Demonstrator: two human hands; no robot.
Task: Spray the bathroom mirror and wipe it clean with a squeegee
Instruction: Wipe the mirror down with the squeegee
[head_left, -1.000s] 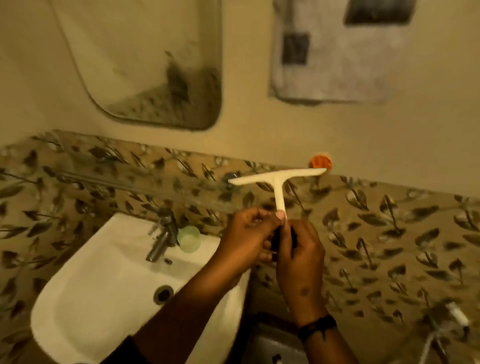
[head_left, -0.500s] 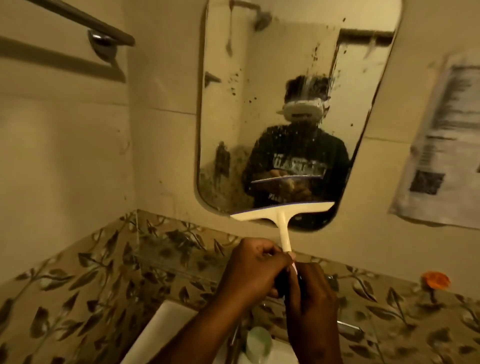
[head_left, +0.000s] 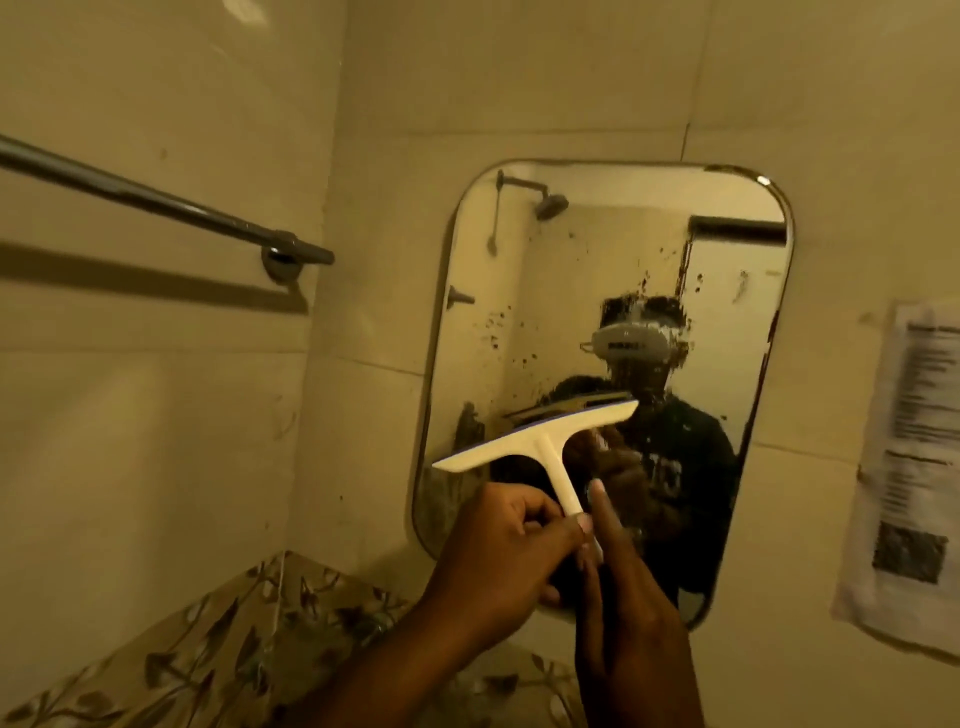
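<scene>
Bathroom corner, cream wall tiles (head_left: 156, 426) above a band of leaf-patterned tiles (head_left: 218, 649) low in the frame. Chrome towel rail (head_left: 156, 200) on the left-hand wall, running down to its bracket near the corner. Printed paper sheet (head_left: 904, 473) stuck to the wall right of the mirror, text too blurred to read.

Rounded-corner mirror (head_left: 561, 291) on the far wall, tilted in the wide-angle view. Dark specks and spatter scattered over the upper and middle glass. Reflected in it: shower head and pipe at top left, a person in a dark top with a white head-worn camera unit, and the raised tool with both hands.

Cream T-shaped squeegee (head_left: 540, 441) held up in front of the lower left part of the mirror, blade bar tilted, right end higher than left. Blue rubber strip visible along the upper edge of the bar. Contact between blade and glass: cannot tell.

Left hand (head_left: 498, 556) curled around the lower handle, thumb and fingers pinching the shaft. Right hand (head_left: 623, 587) just beside it on the other side of the handle, fingers straight and pressed along the shaft, touching the left hand's fingertips. Both forearms entering from bottom centre.
</scene>
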